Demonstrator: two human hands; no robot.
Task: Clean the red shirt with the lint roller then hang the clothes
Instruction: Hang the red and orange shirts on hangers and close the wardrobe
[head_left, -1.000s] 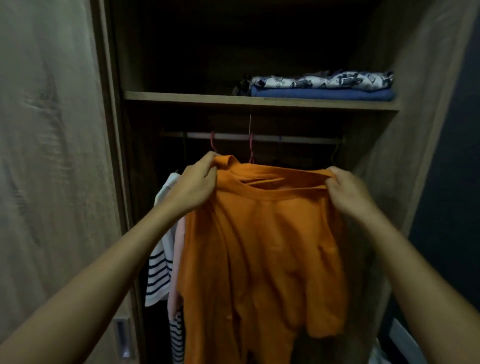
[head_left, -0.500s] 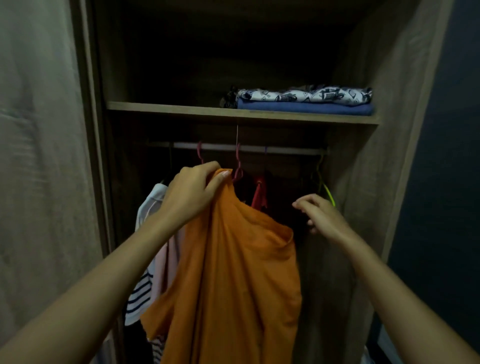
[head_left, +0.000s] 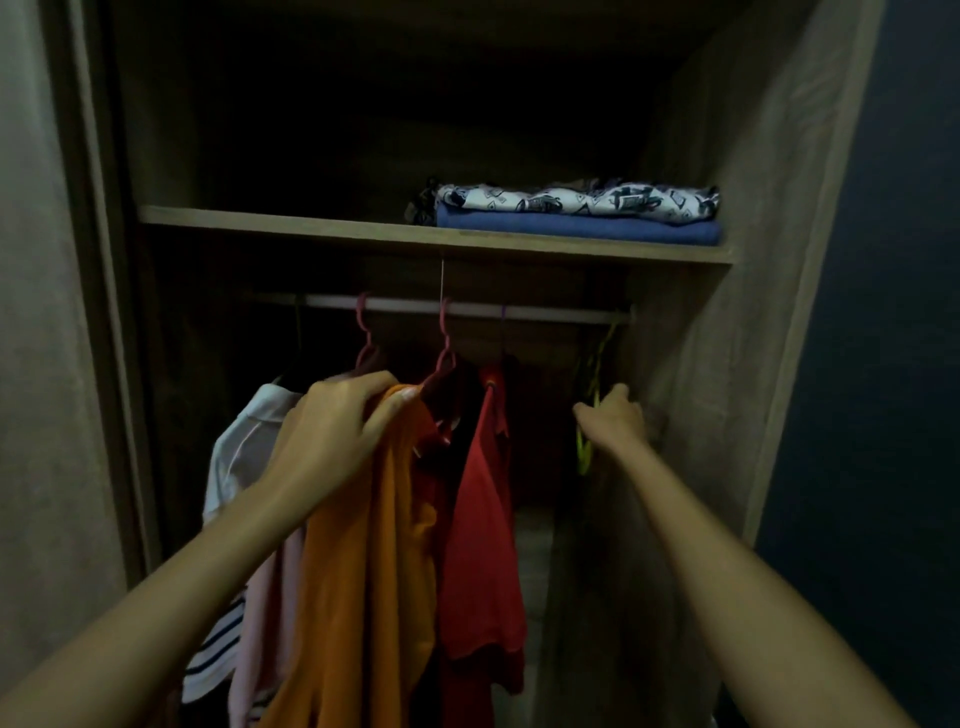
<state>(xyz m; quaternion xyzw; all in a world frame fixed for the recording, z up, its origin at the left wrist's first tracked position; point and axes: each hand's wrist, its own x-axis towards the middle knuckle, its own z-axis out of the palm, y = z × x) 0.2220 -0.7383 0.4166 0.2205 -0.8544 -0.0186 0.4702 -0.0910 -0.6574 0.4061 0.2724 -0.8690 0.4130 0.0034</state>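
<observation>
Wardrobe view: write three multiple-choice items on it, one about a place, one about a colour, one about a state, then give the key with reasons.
1. Where does the folded blue cloth lie?
A. on the shelf above the rail
B. over the rail
C. on the wardrobe floor

2. What colour is the shirt that the left hand grips?
A. red
B. white
C. orange

3. What is the right hand doing?
A. gripping the orange shirt's collar
B. reaching at the yellow-green hanger
C. resting on the shelf

Key: 1 A, the cloth sits under a patterned folded piece on the shelf board. 2 C, the orange shirt hangs from the left fingers beside the red shirt. 3 B, the hand is at the hanger near the wardrobe's right wall; whether it has closed on it is unclear.
</observation>
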